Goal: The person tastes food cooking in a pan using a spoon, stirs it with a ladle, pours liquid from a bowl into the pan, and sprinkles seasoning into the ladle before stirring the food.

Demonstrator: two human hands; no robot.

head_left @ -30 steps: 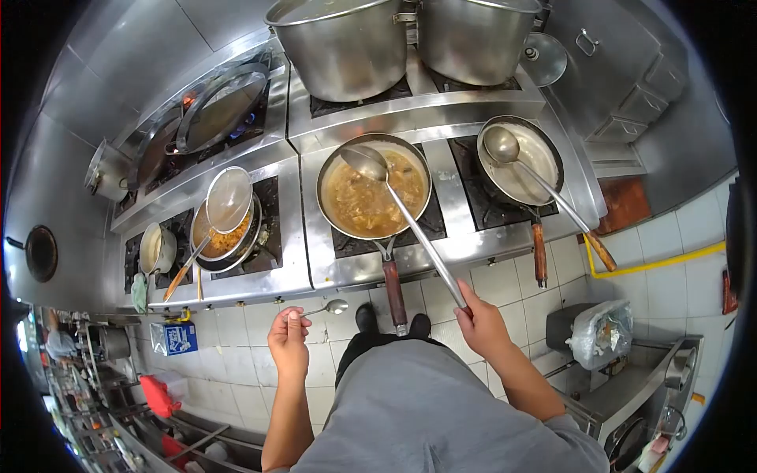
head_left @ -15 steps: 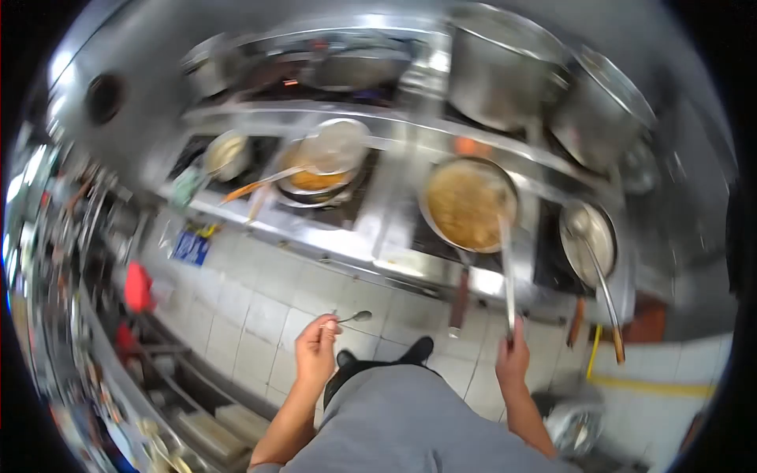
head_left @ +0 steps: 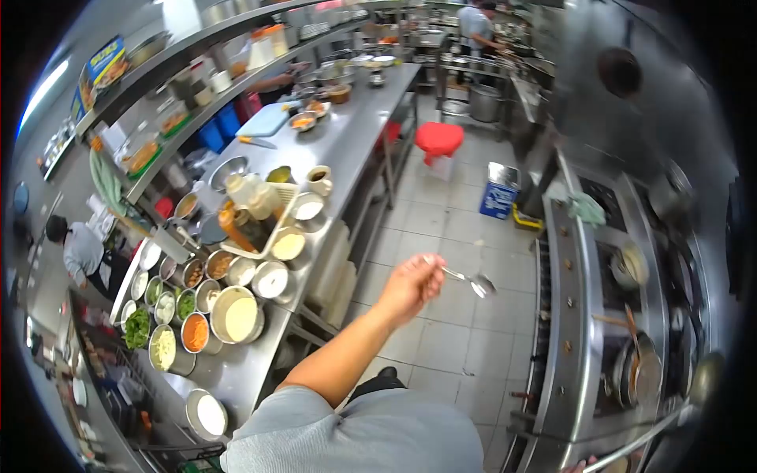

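Observation:
My left hand (head_left: 410,290) is closed on the handle of a metal spoon (head_left: 481,285), held over the tiled floor. At the bottom right edge, only a few fingertips of my right hand (head_left: 582,465) show, by the long handle of a ladle (head_left: 706,378) that reaches over the stove. Left of my left hand, metal containers of ingredients stand on the steel counter (head_left: 236,363), among them one of shredded orange food (head_left: 195,333) and a larger one of pale yellow contents (head_left: 239,318).
The stove (head_left: 579,331) runs along the right, with a pan (head_left: 637,374) and a small pot (head_left: 628,266). A red stool (head_left: 439,140) and a blue tin (head_left: 499,191) stand on the floor ahead. People work at the far left (head_left: 87,256) and at the back (head_left: 475,31).
The view has swung left from the stove to the counter and aisle. My left hand still holds the spoon; my right hand and ladle are now at the bottom right edge.

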